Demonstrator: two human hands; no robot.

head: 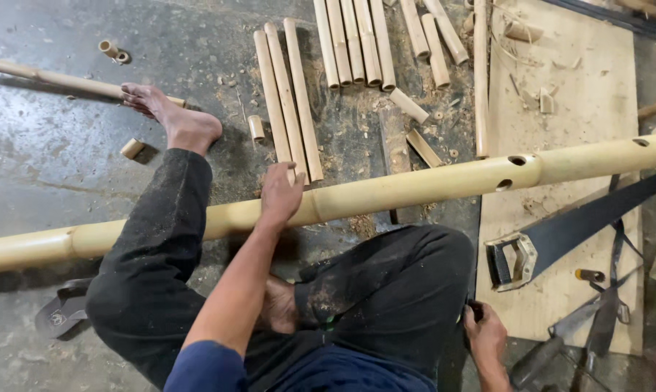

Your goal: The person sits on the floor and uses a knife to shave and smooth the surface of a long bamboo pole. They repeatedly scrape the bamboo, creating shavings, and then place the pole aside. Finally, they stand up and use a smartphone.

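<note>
A long pale bamboo pole [415,190] with several drilled holes near its right end lies across my lap, from lower left to upper right. My left hand [280,194] rests on top of it near the middle, fingers wrapped over the pole. My right hand [484,335] is low beside my right knee, closed on a small dark object [475,310] that is mostly hidden. I sit on the floor in dark trousers, my left bare foot [174,116] stretched out and touching a thinner bamboo stick [52,78].
Several cut bamboo lengths [288,94] lie on the concrete floor ahead, with short offcuts [256,127] and sawdust around. A plywood sheet [596,94] at right carries a hand saw [560,236] and dark hand tools [596,319]. A sandal [61,312] lies at lower left.
</note>
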